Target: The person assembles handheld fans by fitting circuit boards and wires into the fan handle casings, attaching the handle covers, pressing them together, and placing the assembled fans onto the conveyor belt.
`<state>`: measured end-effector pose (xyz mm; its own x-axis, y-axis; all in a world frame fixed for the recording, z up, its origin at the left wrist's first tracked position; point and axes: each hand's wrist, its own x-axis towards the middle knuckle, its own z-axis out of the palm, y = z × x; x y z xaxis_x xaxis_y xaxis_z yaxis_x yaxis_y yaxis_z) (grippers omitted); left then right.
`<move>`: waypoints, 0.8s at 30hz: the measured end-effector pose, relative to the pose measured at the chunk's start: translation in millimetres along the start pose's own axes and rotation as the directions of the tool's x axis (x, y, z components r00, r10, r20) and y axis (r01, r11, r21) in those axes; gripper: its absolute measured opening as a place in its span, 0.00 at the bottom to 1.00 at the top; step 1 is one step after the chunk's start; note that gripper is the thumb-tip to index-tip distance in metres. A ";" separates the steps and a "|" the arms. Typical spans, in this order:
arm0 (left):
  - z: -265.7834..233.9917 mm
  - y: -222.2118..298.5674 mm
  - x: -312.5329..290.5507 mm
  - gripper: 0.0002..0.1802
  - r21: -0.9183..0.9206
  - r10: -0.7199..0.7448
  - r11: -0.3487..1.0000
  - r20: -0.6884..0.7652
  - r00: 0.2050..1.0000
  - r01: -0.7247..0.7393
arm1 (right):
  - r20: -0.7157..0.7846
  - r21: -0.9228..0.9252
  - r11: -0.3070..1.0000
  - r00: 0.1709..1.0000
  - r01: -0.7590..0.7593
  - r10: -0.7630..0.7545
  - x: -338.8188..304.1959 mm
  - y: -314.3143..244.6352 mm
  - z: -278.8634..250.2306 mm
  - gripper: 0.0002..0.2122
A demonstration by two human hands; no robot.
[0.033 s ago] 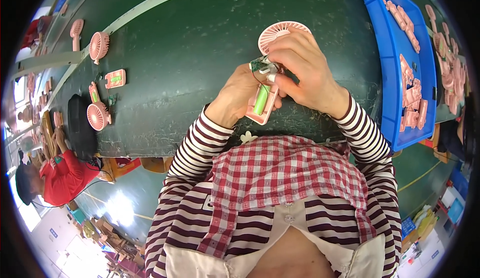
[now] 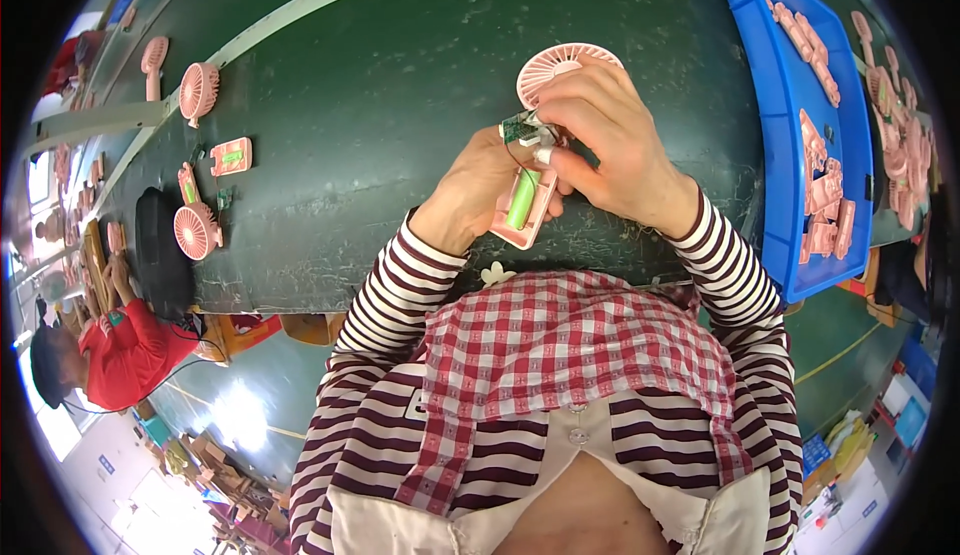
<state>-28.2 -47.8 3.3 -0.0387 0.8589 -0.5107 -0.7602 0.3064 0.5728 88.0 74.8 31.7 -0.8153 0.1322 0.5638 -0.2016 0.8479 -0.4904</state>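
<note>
Both my hands are together over the dark green table, working on a pink handheld fan. Its round slatted head [image 2: 540, 70] lies beyond my right hand's fingers. Below the hands, the pink handle shell [image 2: 518, 238] shows its inside, with a green battery cell [image 2: 522, 198] lying in it. My left hand [image 2: 472, 187] is closed around the shell's left side. Between the hands sits a small green circuit board [image 2: 517, 130] with thin wires. My right hand [image 2: 605, 135] pinches at the board's right end, its thumb tip wrapped in white; the exact contact is hidden.
A blue bin [image 2: 790, 135] with pink fan parts stands at the right. Left on the table are fan heads [image 2: 198, 93], a shell with a battery [image 2: 231, 157] and an opened fan [image 2: 196, 230]. A person in red [image 2: 135, 355] sits at the far left, near a black object [image 2: 162, 255].
</note>
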 end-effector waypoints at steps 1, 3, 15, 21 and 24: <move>-0.3 0.4 -0.6 0.08 -0.013 -0.003 1.000 -0.001 1.000 0.003 | 0.010 0.019 0.998 0.998 -0.055 0.055 0.1 -1.2 -0.4 0.14; 0.5 1.8 -2.2 0.07 -0.027 -0.004 1.000 -0.005 1.000 0.004 | 0.002 -0.022 0.999 0.999 -0.049 0.049 -0.2 -2.7 -0.2 0.14; 0.7 -1.4 -4.1 0.14 -0.026 -0.073 0.997 0.051 0.996 0.075 | 0.156 -0.069 0.998 0.988 -0.002 0.012 -1.8 -2.4 -0.7 0.11; 2.7 1.7 -5.9 0.12 -0.022 -0.122 0.992 0.054 0.991 0.123 | 0.044 -0.014 1.000 0.999 0.008 -0.007 -8.2 -0.3 4.6 0.08; 1.1 -0.4 -5.7 0.11 -0.052 -0.119 0.991 0.081 0.990 0.123 | -0.030 -0.046 0.998 0.998 0.048 -0.050 -7.6 -3.3 6.9 0.08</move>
<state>-27.0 -52.3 6.7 0.1048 0.8467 -0.5216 -0.7918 0.3884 0.4714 91.1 67.5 24.4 -0.7875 0.1053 0.6073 -0.2158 0.8759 -0.4317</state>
